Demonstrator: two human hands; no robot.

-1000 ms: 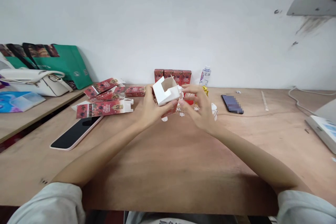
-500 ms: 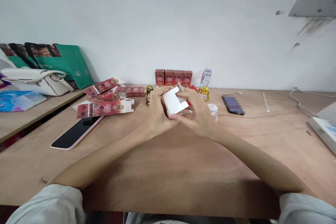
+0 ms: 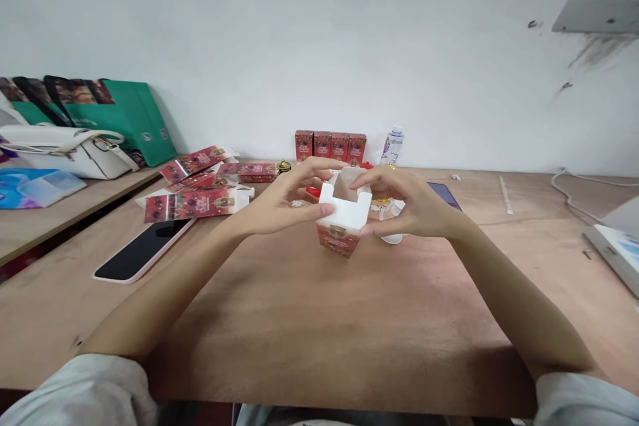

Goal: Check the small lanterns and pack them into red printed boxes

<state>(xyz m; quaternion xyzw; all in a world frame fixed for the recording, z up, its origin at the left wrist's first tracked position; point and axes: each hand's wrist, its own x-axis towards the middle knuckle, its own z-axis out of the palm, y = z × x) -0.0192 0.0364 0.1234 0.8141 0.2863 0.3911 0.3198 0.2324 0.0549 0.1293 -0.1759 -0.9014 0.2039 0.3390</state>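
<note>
A small red printed cardboard box point(image 3: 338, 239) is upright in front of me, its white flap raised and its top end open. My left hand point(image 3: 287, 200) grips its left side, thumb pressed on the white flap. On the right side, my right hand point(image 3: 414, 203) pinches the box near the rim, thumb low and fingers over the opening. The inside shows only bare grey card; its bottom is hidden. Just behind the hands are a clear and white plastic piece point(image 3: 393, 237) and a red item point(image 3: 313, 192), both partly covered. A dark gold-topped lantern point(image 3: 284, 166) peeks over my left hand.
Several red boxes point(image 3: 330, 146) stand against the wall beside a bottle point(image 3: 392, 146). Flattened red cartons point(image 3: 192, 204) lie at the left by a pink-edged phone point(image 3: 142, 253). Another phone point(image 3: 444, 194) is behind my right wrist. A white handbag point(image 3: 74, 150) rests far left.
The box has come down and turned from a tilt to upright, its open end now facing up. Both hands have shifted to its two sides, farther apart than before.
</note>
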